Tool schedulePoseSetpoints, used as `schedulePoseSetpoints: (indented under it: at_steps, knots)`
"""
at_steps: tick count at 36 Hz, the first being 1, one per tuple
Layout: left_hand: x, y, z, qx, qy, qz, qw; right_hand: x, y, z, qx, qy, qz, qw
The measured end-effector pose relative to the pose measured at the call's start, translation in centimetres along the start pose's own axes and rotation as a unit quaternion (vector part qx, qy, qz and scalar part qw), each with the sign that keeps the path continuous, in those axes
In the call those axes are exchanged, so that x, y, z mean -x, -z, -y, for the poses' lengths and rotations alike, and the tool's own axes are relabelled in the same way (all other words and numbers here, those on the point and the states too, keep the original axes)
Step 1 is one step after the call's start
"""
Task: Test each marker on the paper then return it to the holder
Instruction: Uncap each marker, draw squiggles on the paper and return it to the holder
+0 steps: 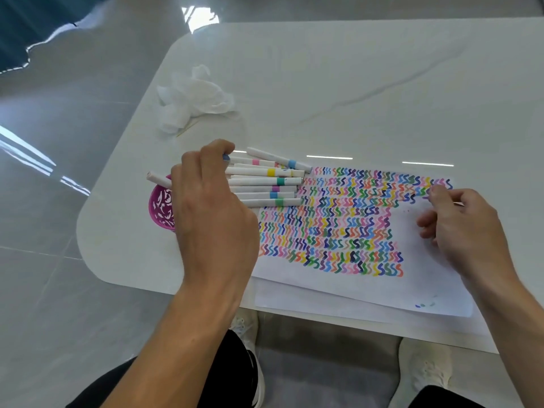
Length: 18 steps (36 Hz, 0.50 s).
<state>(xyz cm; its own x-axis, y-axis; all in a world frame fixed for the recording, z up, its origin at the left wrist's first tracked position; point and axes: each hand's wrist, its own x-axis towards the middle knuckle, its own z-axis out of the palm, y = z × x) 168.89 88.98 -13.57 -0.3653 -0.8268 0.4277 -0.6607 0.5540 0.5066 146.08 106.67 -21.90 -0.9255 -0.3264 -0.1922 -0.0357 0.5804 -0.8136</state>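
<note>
Your left hand [212, 213] grips a marker [156, 177] over the holder [159, 210], likely returning it; right hand [465, 228] curls on the paper [426, 284], grip unclear.

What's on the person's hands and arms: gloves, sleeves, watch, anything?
Nothing worn on either. The left hand and right hand are bare, with no gloves, and no rings show. The left forearm and right forearm are bare down to the frame edge: no sleeves, watch or bands in view.
</note>
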Motion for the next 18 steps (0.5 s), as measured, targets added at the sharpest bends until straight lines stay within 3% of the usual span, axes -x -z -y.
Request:
schedulePoseSetpoints:
  at_steps: [7, 18]
  knots:
    - [0.18, -0.17, 0.06, -0.037, 0.02, 0.041, 0.998, -0.08, 0.0, -0.13, 0.0, 0.003, 0.0, 1.0]
    - [-0.11, -0.03, -0.67, -0.033, -0.023, 0.012, 0.999, 0.0, -0.04, -0.17, -0.007, 0.001, 0.001, 1.0]
